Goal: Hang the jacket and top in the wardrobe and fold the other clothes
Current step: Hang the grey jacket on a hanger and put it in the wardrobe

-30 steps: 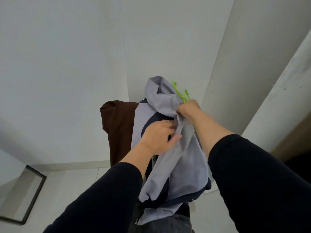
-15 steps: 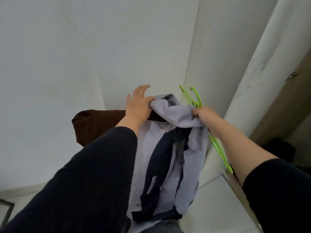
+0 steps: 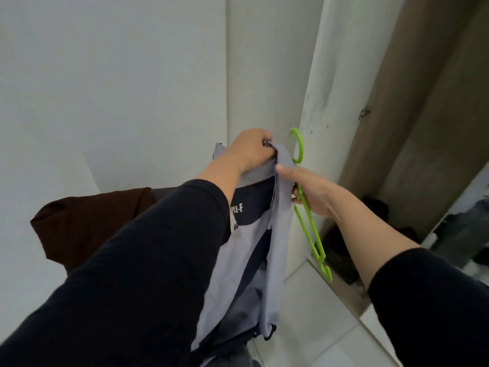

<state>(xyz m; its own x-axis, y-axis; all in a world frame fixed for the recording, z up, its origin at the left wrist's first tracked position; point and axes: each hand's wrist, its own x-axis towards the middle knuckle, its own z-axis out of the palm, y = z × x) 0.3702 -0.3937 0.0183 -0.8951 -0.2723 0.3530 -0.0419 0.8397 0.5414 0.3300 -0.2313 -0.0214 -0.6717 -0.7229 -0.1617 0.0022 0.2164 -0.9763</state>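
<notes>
Jacket (image 3: pixel 254 260), lavender-grey with navy panels, hanging mid-frame from both hands, collar up near centre, hem trailing to the lower middle. Left hand (image 3: pixel 251 152) clenched on the collar fabric, knuckles up. Right hand (image 3: pixel 315 192) closed around the green hanger (image 3: pixel 309 221), thumb pressing the jacket's edge against it; hook free above the fist, one hanger arm sticking out bare toward the lower right, not yet inside the shoulder. Brown garment (image 3: pixel 87 229) draped over the left forearm at left of frame.

Likely trouble: collar slipping off the unseated hanger if either grip loosens, cloth dropping to the tiled floor (image 3: pixel 312 327); brown garment sliding off when the arm lifts.

White wardrobe edge (image 3: pixel 317 102) just beside the hook, tight there; opening of the wardrobe (image 3: pixel 423 128) at right, roomy.
</notes>
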